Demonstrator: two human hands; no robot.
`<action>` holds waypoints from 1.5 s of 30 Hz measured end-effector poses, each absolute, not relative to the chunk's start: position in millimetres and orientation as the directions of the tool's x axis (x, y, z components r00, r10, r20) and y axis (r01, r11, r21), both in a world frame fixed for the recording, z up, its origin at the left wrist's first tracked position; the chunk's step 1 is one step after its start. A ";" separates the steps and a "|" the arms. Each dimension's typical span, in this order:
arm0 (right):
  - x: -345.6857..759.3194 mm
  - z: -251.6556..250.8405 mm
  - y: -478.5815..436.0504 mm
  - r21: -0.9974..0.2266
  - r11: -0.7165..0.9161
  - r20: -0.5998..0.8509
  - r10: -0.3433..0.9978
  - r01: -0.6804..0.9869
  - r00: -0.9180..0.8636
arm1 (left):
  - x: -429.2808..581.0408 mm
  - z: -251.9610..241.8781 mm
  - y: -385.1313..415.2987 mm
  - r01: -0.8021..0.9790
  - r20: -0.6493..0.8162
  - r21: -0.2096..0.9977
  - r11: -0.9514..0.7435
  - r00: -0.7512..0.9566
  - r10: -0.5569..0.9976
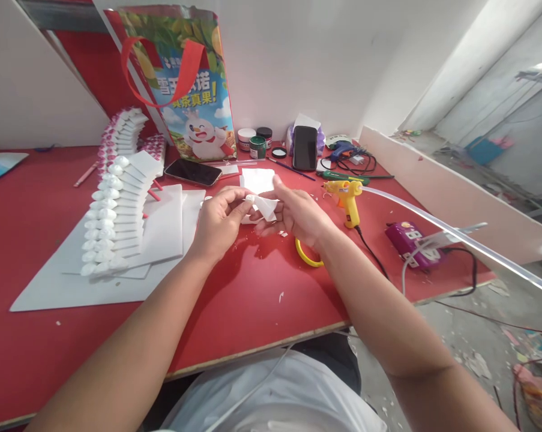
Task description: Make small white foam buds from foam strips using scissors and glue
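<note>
A small piece of thin white paper [266,207], bunched at its left end and flaring to the right, is pinched between the thumb and fingers of my left hand [225,216]. My right hand [300,216] is beside it, thumb raised and fingers spread underneath, touching the loose end of the paper. Behind both hands lies a stack of white paper squares [257,179]. More white material shows below the fingers, partly hidden. Left of my hands, a row of white paper buds [104,228] on flat white stems rests over foam sheets [165,234].
A yellow glue gun [349,195] with a long clear glue stick stands right, near a purple power strip [415,243]. My right wrist partly covers a yellow tape ring [307,255]. Phones [193,173], paint jars [257,147] and a printed bag [194,90] are at the back.
</note>
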State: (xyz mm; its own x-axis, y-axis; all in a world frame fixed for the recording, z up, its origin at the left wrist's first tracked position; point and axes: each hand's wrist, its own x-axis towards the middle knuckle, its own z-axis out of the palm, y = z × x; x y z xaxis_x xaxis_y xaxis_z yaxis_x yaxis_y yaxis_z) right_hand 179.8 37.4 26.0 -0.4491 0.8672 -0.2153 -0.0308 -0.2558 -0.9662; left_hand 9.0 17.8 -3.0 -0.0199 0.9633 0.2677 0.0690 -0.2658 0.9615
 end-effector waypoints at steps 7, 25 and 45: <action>183.6 25.6 42.6 -0.815 -0.546 -0.357 0.737 -0.194 -0.574 | 8.5 -0.6 17.0 0.146 0.368 0.917 -0.370 0.038 0.929; 177.0 17.4 31.3 -0.790 0.347 0.238 0.933 0.506 -0.270 | 14.3 -5.5 15.8 0.191 0.342 0.925 -0.327 -0.048 0.939; 183.2 24.6 27.5 -0.853 0.341 0.228 0.924 0.395 -0.306 | 13.0 -2.6 12.0 0.305 0.554 0.791 -0.530 0.011 0.833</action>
State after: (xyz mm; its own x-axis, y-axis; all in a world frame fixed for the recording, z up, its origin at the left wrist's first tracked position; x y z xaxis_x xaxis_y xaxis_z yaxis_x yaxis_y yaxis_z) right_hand 183.2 27.5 24.6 -0.3062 0.9242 0.2283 0.3948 0.3415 -0.8529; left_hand 13.0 12.0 -2.6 0.0111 0.8326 0.5538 0.3054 -0.5302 0.7910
